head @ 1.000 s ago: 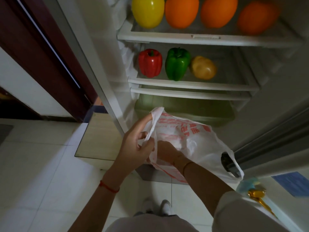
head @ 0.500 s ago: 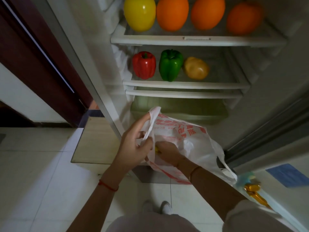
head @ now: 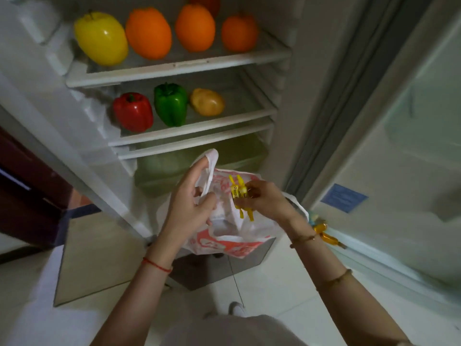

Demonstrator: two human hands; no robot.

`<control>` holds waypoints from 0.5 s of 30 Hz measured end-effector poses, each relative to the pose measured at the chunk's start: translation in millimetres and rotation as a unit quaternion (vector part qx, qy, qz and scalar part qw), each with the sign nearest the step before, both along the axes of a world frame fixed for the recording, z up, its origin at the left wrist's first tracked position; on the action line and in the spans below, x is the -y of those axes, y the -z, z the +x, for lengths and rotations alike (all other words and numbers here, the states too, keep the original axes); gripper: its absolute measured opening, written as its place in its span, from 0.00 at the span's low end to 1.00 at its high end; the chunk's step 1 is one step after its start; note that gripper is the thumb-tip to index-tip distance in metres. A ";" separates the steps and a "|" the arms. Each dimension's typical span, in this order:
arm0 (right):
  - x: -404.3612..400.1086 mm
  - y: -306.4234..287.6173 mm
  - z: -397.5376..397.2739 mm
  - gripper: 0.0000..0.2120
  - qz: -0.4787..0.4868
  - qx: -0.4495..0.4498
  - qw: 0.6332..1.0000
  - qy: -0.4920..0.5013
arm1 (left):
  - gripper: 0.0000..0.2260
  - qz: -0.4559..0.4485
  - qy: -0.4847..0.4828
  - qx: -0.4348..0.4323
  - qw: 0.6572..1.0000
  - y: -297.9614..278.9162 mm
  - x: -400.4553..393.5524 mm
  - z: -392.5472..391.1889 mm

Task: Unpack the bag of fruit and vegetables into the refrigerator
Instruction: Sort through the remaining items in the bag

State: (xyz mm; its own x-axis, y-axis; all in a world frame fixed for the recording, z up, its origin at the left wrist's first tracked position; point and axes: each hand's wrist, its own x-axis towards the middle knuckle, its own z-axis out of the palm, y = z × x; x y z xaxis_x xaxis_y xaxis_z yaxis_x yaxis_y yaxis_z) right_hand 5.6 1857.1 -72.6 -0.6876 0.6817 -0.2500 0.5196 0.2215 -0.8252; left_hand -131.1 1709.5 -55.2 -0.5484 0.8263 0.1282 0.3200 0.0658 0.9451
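the left hand (head: 193, 208) is closed on one handle of the plastic bag (head: 232, 236) and holds it up, so the mouth is open. the right hand (head: 264, 199) is just above the mouth and pinches a small yellow item (head: 239, 196), two thin strips joined by a band; what it is i cannot tell. i judge the step is to lift this item out and carry it to a shelf. to do it well, the left hand should keep the handle high and the bag quiet, because the film is thin and soft and can catch on the strips; the right hand should rise straight before it goes forward.

the bag is white, wrinkled, with red print. behind it is the pale green drawer (head: 199, 161), half clear. on the middle shelf (head: 194, 132) stand a glossy red pepper (head: 132, 111), a green pepper (head: 171, 104) and a dull round potato (head: 207, 102). on the top shelf (head: 179, 68) are a smooth yellow apple (head: 101, 38) and three oranges (head: 195, 27).
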 end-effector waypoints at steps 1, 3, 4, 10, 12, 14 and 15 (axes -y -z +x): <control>-3.8 -5.7 13.5 0.09 -0.023 -0.025 0.999 0.031 | 0.32 0.000 0.008 -0.004 1.000 -1.2 -4.1 2.6; -10.8 -13.7 42.0 0.06 -0.034 -0.047 0.993 0.100 | 0.33 -0.004 0.020 -0.016 1.000 -1.2 -11.1 7.4; -15.2 -14.2 57.1 0.06 -0.028 -0.045 0.989 0.136 | 0.33 -0.009 0.022 -0.022 0.999 -0.3 -13.9 9.8; -38.4 13.1 146.1 0.08 -0.012 0.031 0.955 0.293 | 0.34 -0.015 0.033 -0.036 0.999 1.3 -25.1 22.5; -42.8 25.4 165.0 0.11 -0.020 0.090 0.946 0.312 | 0.34 -0.020 0.035 -0.037 0.998 1.0 -26.5 24.7; -46.4 36.2 176.3 0.13 -0.032 0.148 0.935 0.321 | 0.34 -0.023 0.038 -0.038 0.998 0.5 -26.4 27.2; -48.4 41.4 179.3 0.14 -0.038 0.166 0.930 0.326 | 0.34 -0.021 0.041 -0.037 0.998 0.2 -26.2 28.3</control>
